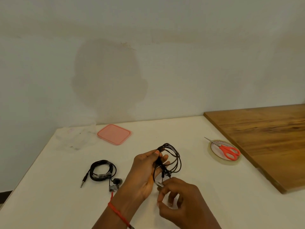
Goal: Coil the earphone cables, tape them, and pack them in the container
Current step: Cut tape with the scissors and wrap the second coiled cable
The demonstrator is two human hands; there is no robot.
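My left hand [145, 171] holds a black earphone cable coil [175, 156] upright above the white table, thumb and fingers pinching one side of the loops. Just below it, my right hand [179, 197] pinches a small grey earbud end [159, 184] of that cable. A second black earphone coil [102, 170], bound with tape, lies on the table to the left, its jack plug [83, 180] and earbuds [115, 184] sticking out. A clear container [76, 138] sits at the far left, and its pink lid [113, 134] lies beside it.
A roll of clear tape [224, 153] lies at the right with red-handled scissors [228, 150] resting across it. A wooden board [264, 138] covers the table's right side. The white table [198, 171] meets a wall at the back.
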